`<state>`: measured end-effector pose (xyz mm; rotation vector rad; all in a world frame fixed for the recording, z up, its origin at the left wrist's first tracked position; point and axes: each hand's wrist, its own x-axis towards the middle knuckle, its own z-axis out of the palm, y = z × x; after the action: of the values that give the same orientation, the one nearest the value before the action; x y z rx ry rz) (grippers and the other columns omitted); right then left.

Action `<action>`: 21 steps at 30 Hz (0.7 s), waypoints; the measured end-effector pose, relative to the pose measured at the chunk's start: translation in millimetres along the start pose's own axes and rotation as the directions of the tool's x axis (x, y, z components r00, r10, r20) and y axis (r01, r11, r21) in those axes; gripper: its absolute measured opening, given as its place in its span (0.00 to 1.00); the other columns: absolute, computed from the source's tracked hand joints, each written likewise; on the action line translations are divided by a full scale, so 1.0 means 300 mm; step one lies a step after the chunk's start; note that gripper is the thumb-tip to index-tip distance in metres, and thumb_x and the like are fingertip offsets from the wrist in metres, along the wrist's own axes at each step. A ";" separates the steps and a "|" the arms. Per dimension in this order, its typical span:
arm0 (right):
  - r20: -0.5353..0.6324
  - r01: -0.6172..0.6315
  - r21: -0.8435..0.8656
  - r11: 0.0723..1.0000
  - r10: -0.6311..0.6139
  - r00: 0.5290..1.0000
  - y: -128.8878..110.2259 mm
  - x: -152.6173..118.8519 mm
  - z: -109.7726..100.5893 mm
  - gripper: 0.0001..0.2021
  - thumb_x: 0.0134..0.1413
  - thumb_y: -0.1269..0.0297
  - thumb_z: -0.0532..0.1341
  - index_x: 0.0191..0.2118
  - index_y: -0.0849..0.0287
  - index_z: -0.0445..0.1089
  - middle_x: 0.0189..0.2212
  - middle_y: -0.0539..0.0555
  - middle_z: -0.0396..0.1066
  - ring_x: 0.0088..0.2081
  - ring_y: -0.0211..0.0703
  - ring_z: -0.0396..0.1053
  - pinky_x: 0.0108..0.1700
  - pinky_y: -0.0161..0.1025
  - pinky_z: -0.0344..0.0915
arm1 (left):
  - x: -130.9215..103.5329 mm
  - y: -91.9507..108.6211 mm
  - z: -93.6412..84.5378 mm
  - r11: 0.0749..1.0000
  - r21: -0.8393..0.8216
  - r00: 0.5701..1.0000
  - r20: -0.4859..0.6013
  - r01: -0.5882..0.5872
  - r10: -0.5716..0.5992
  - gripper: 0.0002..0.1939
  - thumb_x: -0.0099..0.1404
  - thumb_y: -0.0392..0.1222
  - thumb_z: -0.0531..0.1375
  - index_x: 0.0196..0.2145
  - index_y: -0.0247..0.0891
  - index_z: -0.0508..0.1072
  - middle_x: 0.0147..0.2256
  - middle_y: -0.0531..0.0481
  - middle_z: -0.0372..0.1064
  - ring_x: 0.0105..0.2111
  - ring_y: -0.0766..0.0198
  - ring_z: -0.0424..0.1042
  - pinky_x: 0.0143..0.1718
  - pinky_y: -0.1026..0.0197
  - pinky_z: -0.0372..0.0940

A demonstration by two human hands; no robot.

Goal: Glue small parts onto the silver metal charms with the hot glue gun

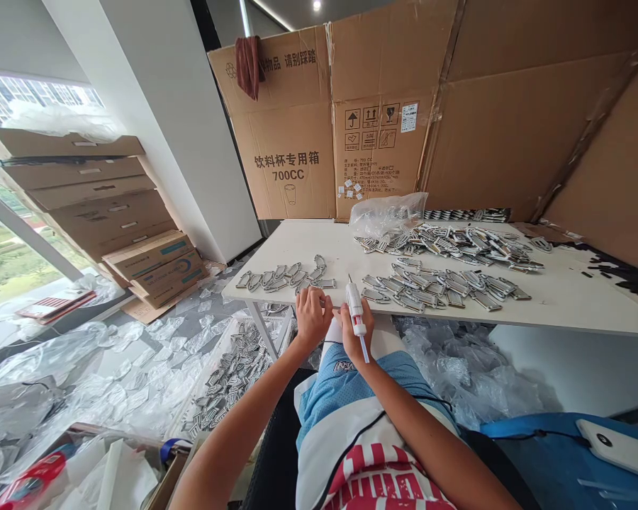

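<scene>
My right hand (366,327) is wrapped round a white glue gun (354,306), its thin nozzle tilted up over the table's front edge. A translucent glue stick (364,348) sticks out of its rear end. Beside it, my left hand (311,317) is closed with bent fingers at the table edge; whatever lies in them is hidden. Just beyond my left hand lies a loose row of silver-grey looped metal pieces (276,276). A bigger group of the same pieces (441,285) spreads out to the right of the glue gun.
A large heap of metal pieces (457,244) and a clear plastic bag (385,214) lie at the back of the white table (568,301). Cardboard panels (292,127) stand behind. Below left is a crate of pieces (234,375); plastic wrappers (111,375) litter the floor.
</scene>
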<state>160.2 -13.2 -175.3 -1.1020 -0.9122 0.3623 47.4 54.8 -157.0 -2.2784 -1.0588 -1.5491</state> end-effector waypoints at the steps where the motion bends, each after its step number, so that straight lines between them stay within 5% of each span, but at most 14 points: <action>1: 0.001 -0.002 -0.001 1.000 0.002 1.000 0.001 0.000 0.000 0.16 0.72 0.48 0.65 0.37 0.50 0.64 0.31 0.46 0.67 0.31 0.46 0.68 0.34 0.42 0.68 | 0.000 0.000 0.000 1.000 -0.002 1.000 0.000 0.000 0.000 0.11 0.79 0.34 0.58 0.40 0.47 0.62 0.36 0.48 0.72 0.37 0.50 0.67 0.44 0.48 0.62; 21: -0.002 0.020 0.020 1.000 -0.020 1.000 0.004 0.000 0.002 0.16 0.73 0.46 0.65 0.38 0.50 0.65 0.32 0.46 0.67 0.32 0.46 0.68 0.34 0.43 0.70 | 0.002 0.002 -0.002 1.000 0.002 1.000 -0.007 -0.019 0.019 0.11 0.79 0.34 0.59 0.40 0.47 0.61 0.36 0.48 0.72 0.37 0.50 0.66 0.44 0.48 0.61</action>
<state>159.8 -12.3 -176.3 -1.0740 -0.9155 0.3525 47.6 54.4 -156.1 -2.2734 -1.0338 -1.5473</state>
